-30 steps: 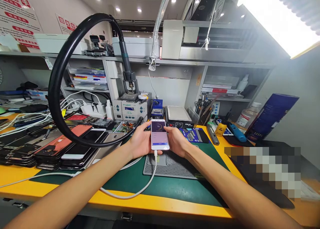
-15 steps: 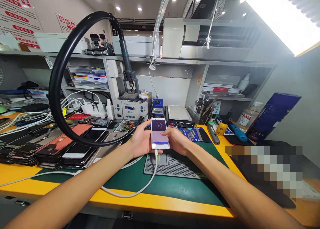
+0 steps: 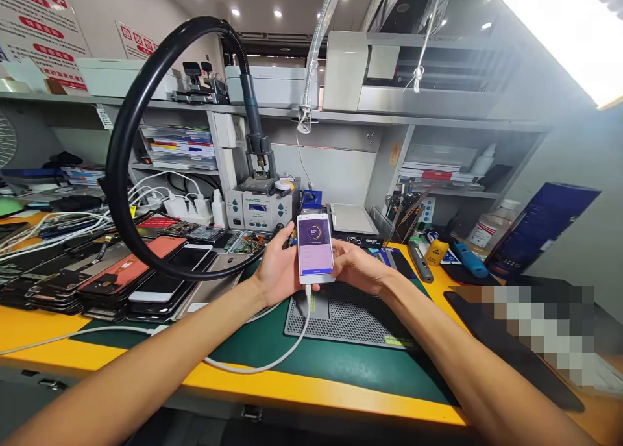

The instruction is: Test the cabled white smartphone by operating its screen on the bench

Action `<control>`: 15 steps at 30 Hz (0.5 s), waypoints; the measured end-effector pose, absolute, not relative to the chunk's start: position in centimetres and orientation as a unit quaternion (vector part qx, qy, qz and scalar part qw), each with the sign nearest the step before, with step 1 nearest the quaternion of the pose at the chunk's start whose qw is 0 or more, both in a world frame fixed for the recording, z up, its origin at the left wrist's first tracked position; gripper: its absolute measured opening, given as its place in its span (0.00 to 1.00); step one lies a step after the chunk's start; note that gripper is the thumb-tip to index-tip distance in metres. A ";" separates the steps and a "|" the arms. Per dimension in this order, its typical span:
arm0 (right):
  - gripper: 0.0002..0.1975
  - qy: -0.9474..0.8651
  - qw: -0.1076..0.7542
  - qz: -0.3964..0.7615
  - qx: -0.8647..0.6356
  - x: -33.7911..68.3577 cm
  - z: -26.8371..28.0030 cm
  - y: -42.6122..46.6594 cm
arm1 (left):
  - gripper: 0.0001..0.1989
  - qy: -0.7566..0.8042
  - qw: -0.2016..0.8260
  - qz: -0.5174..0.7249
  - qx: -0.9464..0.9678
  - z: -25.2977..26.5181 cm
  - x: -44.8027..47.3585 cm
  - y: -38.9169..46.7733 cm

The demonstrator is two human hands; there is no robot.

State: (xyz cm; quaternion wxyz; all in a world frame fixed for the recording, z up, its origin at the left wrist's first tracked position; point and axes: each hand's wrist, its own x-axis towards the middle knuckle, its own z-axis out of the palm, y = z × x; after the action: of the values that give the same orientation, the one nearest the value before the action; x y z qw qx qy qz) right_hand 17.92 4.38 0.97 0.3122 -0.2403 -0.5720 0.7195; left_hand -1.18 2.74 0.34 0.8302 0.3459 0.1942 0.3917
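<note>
A white smartphone [image 3: 315, 254] stands tilted up toward me, its lit screen dark at the top with a round dial and pale below. My left hand [image 3: 278, 267] holds it from the left and underneath, fingertips showing below its bottom edge. On the other side, my right hand [image 3: 361, 267] grips the lower right edge, with the thumb by the screen's corner. Its other fingers are partly hidden behind the phone. A white charging cable [image 3: 298, 350] is plugged into the bottom and loops down over the green mat [image 3: 335, 374]. Beneath the hands lies a grey perforated pad [image 3: 350, 322].
Stacked phones and screens [image 3: 117, 280] crowd the left. A black hose [image 3: 117, 141] arches from the grey rework station [image 3: 257, 209]. Right of the mat are a yellow bottle [image 3: 437, 252], a blue tool [image 3: 470, 259] and a clear bottle [image 3: 494, 228].
My right thumb has moved off the screen to the phone's lower right edge. The phone sits slightly higher in view, and the list on its screen has faded. The view has shifted slightly.
</note>
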 end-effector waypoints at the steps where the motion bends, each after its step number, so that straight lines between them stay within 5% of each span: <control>1: 0.27 -0.575 0.307 0.722 -0.232 17.9 1.1 4.3 | 0.38 0.188 0.831 0.393 0.345 0.4 -1.2 2.7; 9: 0.14 -0.552 0.337 0.702 -0.297 17.3 1.2 4.1 | 0.38 0.188 0.830 0.401 0.339 0.9 -0.9 2.3; 15: 0.26 -0.599 0.324 0.683 -0.263 17.4 1.1 4.1 | 0.38 0.175 0.835 0.405 0.329 0.7 -1.0 2.4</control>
State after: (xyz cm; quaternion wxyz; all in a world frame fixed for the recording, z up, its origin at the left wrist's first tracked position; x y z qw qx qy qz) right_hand 17.43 4.09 1.07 0.3241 -0.2625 -0.5995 0.6832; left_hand -0.97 2.39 0.73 0.8350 0.3291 0.1748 0.4048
